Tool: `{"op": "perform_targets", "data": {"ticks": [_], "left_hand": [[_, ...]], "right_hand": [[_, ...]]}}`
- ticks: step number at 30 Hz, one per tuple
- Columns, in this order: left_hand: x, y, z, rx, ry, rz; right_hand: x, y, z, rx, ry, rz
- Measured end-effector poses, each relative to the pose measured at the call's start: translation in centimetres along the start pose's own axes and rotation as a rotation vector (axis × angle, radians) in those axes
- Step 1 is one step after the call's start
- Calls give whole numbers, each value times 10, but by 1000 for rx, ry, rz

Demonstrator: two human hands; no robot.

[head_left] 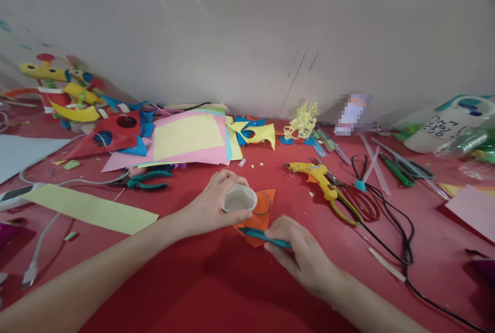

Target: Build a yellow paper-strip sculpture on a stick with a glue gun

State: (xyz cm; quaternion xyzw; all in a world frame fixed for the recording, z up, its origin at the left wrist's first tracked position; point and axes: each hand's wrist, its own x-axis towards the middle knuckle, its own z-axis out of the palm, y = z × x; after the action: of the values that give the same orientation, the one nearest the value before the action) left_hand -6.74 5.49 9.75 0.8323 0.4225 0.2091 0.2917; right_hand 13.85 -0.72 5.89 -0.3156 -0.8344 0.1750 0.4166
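Note:
A white paper cup (239,200) is in my left hand (216,198), its open mouth facing up toward me. It stands over the left part of an orange piece of paper (266,218). A dark curved line shows on the orange paper just right of the cup. My right hand (297,251) pinches a teal pen-like tool (276,240), whose dark tip points left, close to the cup's lower side and over the paper. My left fingers wrap round the cup, with the thumb along its near side.
A yellow glue gun (313,170), scissors (348,208) and black cable (406,245) lie right. Teal pliers (149,180) and a pale yellow strip (93,208) lie left. Coloured sheets (187,139) are stacked behind on the red table (185,292), near the wall.

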Motion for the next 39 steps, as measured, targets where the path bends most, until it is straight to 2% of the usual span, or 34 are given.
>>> {"op": "perform_targets", "data": {"ticks": [3, 6, 9, 22, 39], "left_hand": [[0, -1, 0, 14, -6, 14], [-1, -2, -1, 13, -20, 5], [0, -1, -1, 8, -22, 0], [0, -1, -1, 7, -8, 25], [1, -2, -2, 24, -27, 28]], "right_hand": [[11, -11, 7, -261, -68, -314], [19, -18, 16, -426, -142, -444], [25, -20, 25, -473, -134, -516], [36, -20, 44, -582, -110, -562], [34, -18, 37, -558, -101, -571]]}}
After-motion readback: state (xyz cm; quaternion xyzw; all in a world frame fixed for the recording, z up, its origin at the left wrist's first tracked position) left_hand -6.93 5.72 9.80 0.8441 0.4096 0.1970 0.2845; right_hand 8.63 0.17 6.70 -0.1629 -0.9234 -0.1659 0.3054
